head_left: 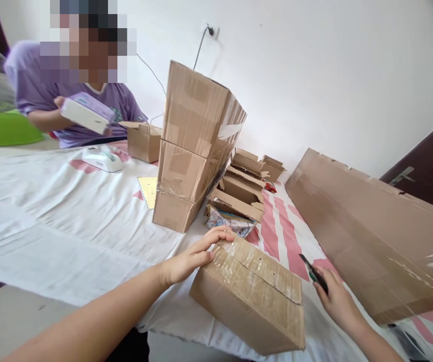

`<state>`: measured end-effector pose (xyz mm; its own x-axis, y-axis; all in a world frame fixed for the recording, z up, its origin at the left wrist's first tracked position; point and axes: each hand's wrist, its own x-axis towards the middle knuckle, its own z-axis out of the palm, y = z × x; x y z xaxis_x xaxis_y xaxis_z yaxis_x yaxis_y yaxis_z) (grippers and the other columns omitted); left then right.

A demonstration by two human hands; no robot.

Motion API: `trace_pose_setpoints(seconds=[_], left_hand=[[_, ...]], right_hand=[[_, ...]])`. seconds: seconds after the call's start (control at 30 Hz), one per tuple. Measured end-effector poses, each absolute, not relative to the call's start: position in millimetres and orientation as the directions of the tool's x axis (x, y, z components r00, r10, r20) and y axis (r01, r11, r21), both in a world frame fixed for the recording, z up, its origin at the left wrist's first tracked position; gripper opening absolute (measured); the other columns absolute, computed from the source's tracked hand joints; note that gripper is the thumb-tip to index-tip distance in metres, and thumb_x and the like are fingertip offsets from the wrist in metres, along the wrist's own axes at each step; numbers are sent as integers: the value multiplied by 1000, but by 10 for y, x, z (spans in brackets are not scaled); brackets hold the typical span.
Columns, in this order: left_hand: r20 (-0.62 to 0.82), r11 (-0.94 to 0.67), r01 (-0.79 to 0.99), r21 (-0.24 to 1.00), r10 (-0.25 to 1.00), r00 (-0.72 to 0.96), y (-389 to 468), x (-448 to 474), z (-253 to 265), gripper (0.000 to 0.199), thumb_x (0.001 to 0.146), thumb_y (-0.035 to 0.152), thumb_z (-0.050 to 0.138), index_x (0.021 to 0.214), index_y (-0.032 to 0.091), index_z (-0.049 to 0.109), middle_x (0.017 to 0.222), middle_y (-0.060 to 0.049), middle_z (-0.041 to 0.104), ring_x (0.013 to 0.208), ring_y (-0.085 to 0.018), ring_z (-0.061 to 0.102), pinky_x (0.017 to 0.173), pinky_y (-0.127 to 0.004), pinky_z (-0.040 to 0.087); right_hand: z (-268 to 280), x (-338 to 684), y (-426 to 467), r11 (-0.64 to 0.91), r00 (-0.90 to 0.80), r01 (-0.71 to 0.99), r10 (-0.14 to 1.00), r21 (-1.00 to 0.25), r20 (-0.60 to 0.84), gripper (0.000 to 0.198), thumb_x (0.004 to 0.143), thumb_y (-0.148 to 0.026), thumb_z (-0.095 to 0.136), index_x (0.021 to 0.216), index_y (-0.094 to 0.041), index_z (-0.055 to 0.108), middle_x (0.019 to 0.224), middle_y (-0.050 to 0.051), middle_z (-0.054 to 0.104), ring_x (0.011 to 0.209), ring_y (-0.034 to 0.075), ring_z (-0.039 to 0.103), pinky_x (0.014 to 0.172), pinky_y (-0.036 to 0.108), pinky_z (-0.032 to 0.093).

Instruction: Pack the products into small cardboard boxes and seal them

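Observation:
A closed cardboard box lies in front of me at the table's near edge, with clear tape and a seam along its top. My left hand grips its far left corner, thumb on the near side and fingers over the top. To the right of the box, my right hand is closed around a utility knife, its blade pointing up and left, apart from the box.
Several boxes form a tall stack behind my left hand. Open boxes stand beyond. A large cardboard panel runs along the right. Across the table, a person in purple holds a white-and-purple box near an open carton.

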<state>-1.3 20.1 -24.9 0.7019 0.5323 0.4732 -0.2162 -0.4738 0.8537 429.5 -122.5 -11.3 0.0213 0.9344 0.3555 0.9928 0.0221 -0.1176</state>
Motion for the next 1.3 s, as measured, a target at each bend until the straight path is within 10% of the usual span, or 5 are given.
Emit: trace_pose_setpoints(seconds=[0.2, 0.43, 0.87, 1.3], left_hand=[[484, -525, -187, 831, 514, 708, 155, -10, -229, 50, 90, 44, 40, 134, 23, 45, 145, -10, 35, 141, -34, 20, 117, -54, 12], [508, -586, -148, 797, 516, 690, 92, -6, -253, 54, 93, 50, 37, 140, 23, 41, 147, -11, 30, 141, -34, 21, 117, -54, 15], [508, -612, -106, 783, 532, 677, 50, -45, -223, 54, 94, 57, 35, 137, 25, 44, 145, -10, 33, 138, -33, 27, 116, -51, 21], [509, -620, -78, 780, 557, 656, 72, -29, -288, 51, 93, 50, 38, 136, 25, 46, 144, -10, 36, 138, -34, 29, 115, -52, 22]], right_hand=[[586, 3459, -998, 309, -285, 950, 814, 38, 507, 38, 95, -26, 44, 133, -26, 46, 124, 9, 60, 112, 23, 60, 92, 38, 53], [821, 2437, -738, 683, -710, 702, 649, 201, 274, 42, 95, -9, 39, 135, -20, 49, 119, 9, 64, 97, 20, 61, 83, 38, 54], [1087, 2473, -857, 739, -832, 505, 554, 445, 23, 37, 96, -9, 34, 124, -13, 58, 101, 10, 68, 79, 20, 54, 65, 34, 47], [1084, 2684, -1064, 706, -785, 583, 617, 402, 54, 39, 93, -6, 38, 128, -15, 54, 108, 10, 67, 85, 20, 58, 70, 34, 49]])
